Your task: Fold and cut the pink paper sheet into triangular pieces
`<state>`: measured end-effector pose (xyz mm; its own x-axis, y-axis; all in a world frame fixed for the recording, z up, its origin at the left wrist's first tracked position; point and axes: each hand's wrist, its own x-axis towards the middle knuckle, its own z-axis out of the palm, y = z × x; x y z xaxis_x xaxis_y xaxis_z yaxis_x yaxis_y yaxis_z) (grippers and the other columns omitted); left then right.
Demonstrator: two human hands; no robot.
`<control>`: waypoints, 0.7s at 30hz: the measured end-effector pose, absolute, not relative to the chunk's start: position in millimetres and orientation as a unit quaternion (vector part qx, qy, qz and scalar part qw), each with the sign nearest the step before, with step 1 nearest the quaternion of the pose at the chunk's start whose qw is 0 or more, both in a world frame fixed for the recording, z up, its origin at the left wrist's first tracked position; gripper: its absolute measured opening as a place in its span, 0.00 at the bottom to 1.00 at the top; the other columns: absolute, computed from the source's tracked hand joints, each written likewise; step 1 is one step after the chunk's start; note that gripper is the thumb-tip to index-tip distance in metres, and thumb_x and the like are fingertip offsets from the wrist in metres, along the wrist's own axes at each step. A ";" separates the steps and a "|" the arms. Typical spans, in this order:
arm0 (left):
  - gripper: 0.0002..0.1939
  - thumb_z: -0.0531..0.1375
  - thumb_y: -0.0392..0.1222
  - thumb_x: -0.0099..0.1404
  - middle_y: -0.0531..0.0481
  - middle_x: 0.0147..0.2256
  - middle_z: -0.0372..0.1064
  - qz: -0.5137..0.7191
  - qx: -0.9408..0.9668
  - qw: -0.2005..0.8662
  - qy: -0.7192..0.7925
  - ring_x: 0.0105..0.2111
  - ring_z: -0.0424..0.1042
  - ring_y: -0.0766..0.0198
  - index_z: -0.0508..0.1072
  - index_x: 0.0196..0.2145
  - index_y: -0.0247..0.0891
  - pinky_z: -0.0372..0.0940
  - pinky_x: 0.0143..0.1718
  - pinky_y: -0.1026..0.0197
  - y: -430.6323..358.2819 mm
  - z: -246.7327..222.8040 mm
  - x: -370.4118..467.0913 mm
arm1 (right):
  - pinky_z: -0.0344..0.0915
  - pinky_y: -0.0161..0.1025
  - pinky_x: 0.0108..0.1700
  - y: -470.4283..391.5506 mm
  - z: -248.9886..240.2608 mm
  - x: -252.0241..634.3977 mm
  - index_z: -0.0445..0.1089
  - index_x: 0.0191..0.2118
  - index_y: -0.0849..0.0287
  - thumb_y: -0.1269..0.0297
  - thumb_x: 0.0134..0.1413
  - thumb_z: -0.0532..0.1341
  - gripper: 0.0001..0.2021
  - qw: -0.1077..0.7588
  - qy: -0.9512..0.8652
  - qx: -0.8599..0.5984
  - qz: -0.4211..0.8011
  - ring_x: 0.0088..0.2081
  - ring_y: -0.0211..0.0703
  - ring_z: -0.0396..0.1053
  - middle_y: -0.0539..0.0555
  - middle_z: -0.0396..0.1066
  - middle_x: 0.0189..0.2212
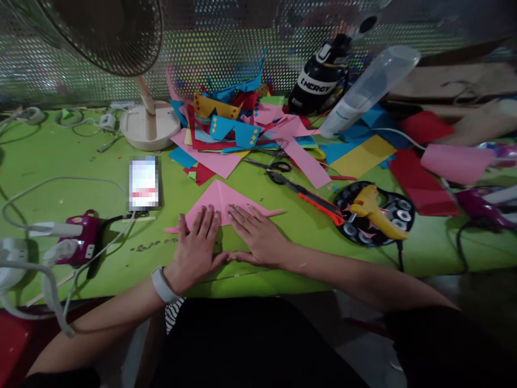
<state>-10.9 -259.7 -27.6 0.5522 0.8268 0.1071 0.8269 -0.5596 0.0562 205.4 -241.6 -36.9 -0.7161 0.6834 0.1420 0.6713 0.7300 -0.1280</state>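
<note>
A folded pink paper lies on the green table, its peak pointing away from me and a thin pointed strip sticking out at each side. My left hand rests flat on its lower left part, fingers spread. On the lower right part lies my right hand, palm down with fingers apart. The two thumbs meet just below the paper. A vertical crease shows at the paper's middle; its lower edge is partly hidden under the hands.
Scissors, an orange-edged cutter and a yellow glue gun lie to the right. Paper glasses and coloured scraps pile up behind. Left are a phone, a purple power strip and a fan. Another person's hand shows far right.
</note>
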 end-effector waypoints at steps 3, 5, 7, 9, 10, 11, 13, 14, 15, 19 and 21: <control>0.47 0.45 0.70 0.66 0.31 0.69 0.41 -0.067 -0.865 0.006 -0.497 0.68 0.40 0.36 0.40 0.71 0.34 0.31 0.63 0.25 -266.4 -27.1 -16.3 | 0.44 0.59 0.68 -240.9 -36.8 206.2 0.47 0.68 0.77 0.35 0.60 0.48 0.48 0.085 -0.926 -0.366 0.036 0.69 0.60 0.44 0.72 0.45 0.68; 0.48 0.47 0.70 0.65 0.30 0.69 0.41 -0.070 -0.856 0.010 -0.512 0.68 0.41 0.33 0.41 0.71 0.36 0.32 0.62 0.25 -270.9 -26.7 -19.7 | 0.44 0.59 0.68 -240.5 -37.3 207.1 0.48 0.68 0.77 0.35 0.60 0.46 0.48 0.081 -0.928 -0.363 0.036 0.70 0.60 0.43 0.72 0.44 0.68; 0.49 0.49 0.70 0.64 0.29 0.68 0.41 -0.073 -0.849 0.016 -0.523 0.68 0.41 0.32 0.40 0.71 0.36 0.34 0.62 0.25 -274.5 -26.6 -22.2 | 0.44 0.59 0.68 -240.1 -37.8 207.6 0.48 0.68 0.78 0.35 0.60 0.45 0.47 0.078 -0.929 -0.359 0.036 0.70 0.61 0.43 0.72 0.44 0.68; 0.50 0.48 0.71 0.64 0.28 0.68 0.40 -0.074 -0.846 0.020 -0.527 0.68 0.41 0.32 0.40 0.71 0.36 0.34 0.63 0.26 -277.0 -26.6 -23.6 | 0.44 0.59 0.68 -239.7 -37.8 207.5 0.48 0.67 0.78 0.35 0.61 0.45 0.47 0.076 -0.931 -0.356 0.038 0.70 0.61 0.43 0.72 0.43 0.68; 0.50 0.48 0.71 0.64 0.28 0.68 0.39 -0.074 -0.846 0.021 -0.528 0.68 0.41 0.33 0.39 0.71 0.36 0.35 0.63 0.27 -277.7 -26.7 -24.1 | 0.44 0.59 0.68 -239.4 -37.5 207.3 0.48 0.68 0.78 0.35 0.60 0.45 0.48 0.075 -0.931 -0.355 0.040 0.70 0.61 0.43 0.72 0.43 0.68; 0.50 0.48 0.71 0.64 0.28 0.68 0.39 -0.074 -0.845 0.020 -0.529 0.68 0.40 0.33 0.39 0.71 0.36 0.35 0.63 0.27 -278.2 -26.7 -24.4 | 0.44 0.59 0.68 -239.2 -37.2 207.1 0.48 0.68 0.78 0.35 0.60 0.45 0.48 0.073 -0.931 -0.355 0.043 0.70 0.61 0.42 0.72 0.43 0.68; 0.50 0.48 0.71 0.64 0.28 0.69 0.39 -0.073 -0.845 0.018 -0.529 0.68 0.40 0.33 0.38 0.71 0.36 0.35 0.63 0.27 -278.5 -26.9 -24.9 | 0.44 0.59 0.68 -238.5 -36.2 207.4 0.48 0.68 0.77 0.34 0.60 0.45 0.48 0.069 -0.931 -0.356 0.048 0.70 0.60 0.42 0.71 0.43 0.69; 0.50 0.48 0.71 0.64 0.28 0.68 0.39 -0.074 -0.846 0.017 -0.528 0.68 0.40 0.33 0.38 0.71 0.36 0.35 0.63 0.27 -278.3 -27.1 -25.2 | 0.44 0.59 0.68 -238.1 -35.7 208.2 0.47 0.68 0.77 0.34 0.60 0.45 0.48 0.066 -0.931 -0.355 0.051 0.70 0.60 0.42 0.71 0.42 0.69; 0.50 0.48 0.71 0.64 0.27 0.68 0.39 -0.077 -0.846 0.017 -0.527 0.68 0.41 0.33 0.38 0.71 0.36 0.35 0.63 0.27 -278.1 -27.4 -25.4 | 0.45 0.58 0.68 -237.7 -35.3 209.6 0.47 0.68 0.77 0.34 0.60 0.45 0.48 0.064 -0.931 -0.354 0.054 0.70 0.60 0.41 0.71 0.42 0.69; 0.51 0.47 0.73 0.63 0.27 0.68 0.40 -0.087 -0.848 0.023 -0.522 0.68 0.41 0.33 0.40 0.71 0.36 0.35 0.63 0.28 -277.1 -28.7 -26.0 | 0.45 0.56 0.69 -237.3 -35.7 223.5 0.44 0.69 0.77 0.34 0.59 0.48 0.49 0.064 -0.929 -0.357 0.068 0.71 0.59 0.38 0.72 0.40 0.69; 0.52 0.46 0.74 0.62 0.27 0.68 0.40 -0.087 -0.849 0.029 -0.521 0.68 0.41 0.33 0.41 0.71 0.35 0.35 0.63 0.28 -277.1 -28.4 -27.0 | 0.46 0.56 0.69 -238.3 -36.7 234.2 0.42 0.70 0.76 0.34 0.59 0.48 0.49 0.066 -0.924 -0.370 0.069 0.71 0.58 0.37 0.72 0.40 0.69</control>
<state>-27.0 -277.1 -28.4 0.4429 0.8789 0.1770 0.8888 -0.4563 0.0418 234.2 -238.3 -36.7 -0.7168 0.6937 0.0712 0.6755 0.7161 -0.1757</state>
